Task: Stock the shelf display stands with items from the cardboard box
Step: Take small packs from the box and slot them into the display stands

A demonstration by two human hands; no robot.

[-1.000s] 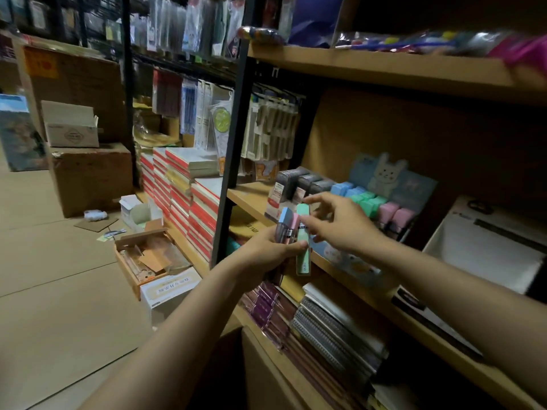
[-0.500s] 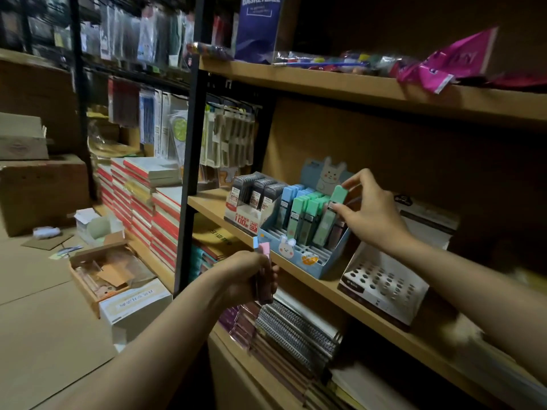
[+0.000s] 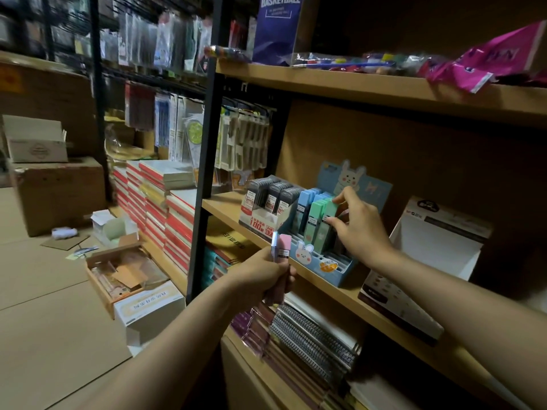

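While our left hand (image 3: 260, 276) grips a pink case (image 3: 284, 247) and a pale blue one below the shelf edge, our right hand (image 3: 359, 229) at two o'clock pinches a green case (image 3: 327, 220) standing in the blue rabbit display stand (image 3: 331, 266); the cardboard box (image 3: 118, 273) sits at nine o'clock.

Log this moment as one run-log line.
right hand: pinching green case in blue bunny stand | left hand: gripping pink case | stage: stocking
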